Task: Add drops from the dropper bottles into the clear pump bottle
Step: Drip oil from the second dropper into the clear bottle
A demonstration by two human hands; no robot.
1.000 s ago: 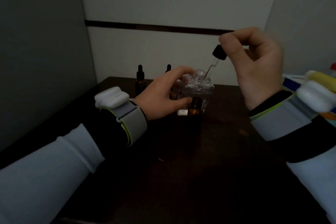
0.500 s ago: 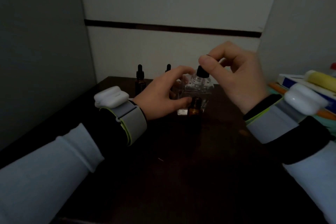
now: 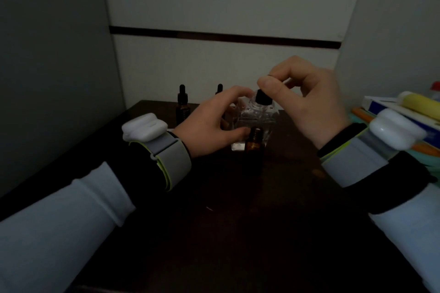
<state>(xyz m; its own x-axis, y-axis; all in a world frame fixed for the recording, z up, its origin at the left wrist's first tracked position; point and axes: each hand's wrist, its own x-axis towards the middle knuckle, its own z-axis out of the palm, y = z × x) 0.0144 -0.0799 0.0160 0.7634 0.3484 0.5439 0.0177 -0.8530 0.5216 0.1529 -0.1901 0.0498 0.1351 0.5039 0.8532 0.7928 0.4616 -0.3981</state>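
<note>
The clear pump bottle (image 3: 258,116), without its pump, stands at the middle of the dark table. My left hand (image 3: 212,121) grips it from the left, fingers curled round its side. My right hand (image 3: 307,102) pinches the black dropper cap (image 3: 262,98) between thumb and forefinger; the cap sits right at the bottle's mouth and the glass tube is hidden inside it. An open amber dropper bottle (image 3: 254,142) stands just in front of the clear bottle. Two capped dropper bottles stand at the back: one (image 3: 182,104) to the left, another (image 3: 219,89) partly hidden behind my left hand.
The dark wooden table (image 3: 226,209) fills a corner between a grey wall on the left and a white wall behind. At the right edge lies a stack of books with a yellow object (image 3: 419,104) on top. White sensor units are strapped to both wrists.
My right hand has come down and leftward, lowering the dropper from above the clear bottle until its tube is inside the mouth. The left hand and the bottles have stayed put.
</note>
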